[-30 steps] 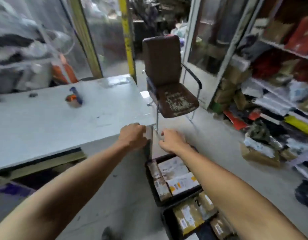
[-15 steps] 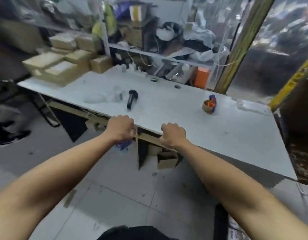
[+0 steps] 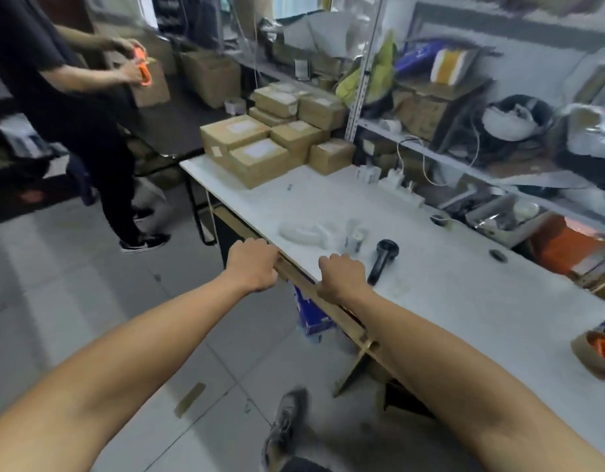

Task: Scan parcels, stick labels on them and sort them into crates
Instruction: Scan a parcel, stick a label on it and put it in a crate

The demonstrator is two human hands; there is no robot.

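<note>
Both hands are reaching forward with fingers curled under and nothing in either grip. The left hand (image 3: 251,267) is hanging just off the near edge of the white desk (image 3: 464,301), over the floor. The right hand (image 3: 343,275) is hovering at that same edge, just beside a black handheld scanner (image 3: 382,260) that is lying on the desk. Past the scanner, small white items that are too blurred to name are sitting on the desktop. Cardboard parcels (image 3: 256,151) are standing stacked at the far left end of the desk. A roll of brown tape (image 3: 595,352) is lying at the near right. A person in dark clothes (image 3: 72,107) is standing at left, holding something orange.
</note>
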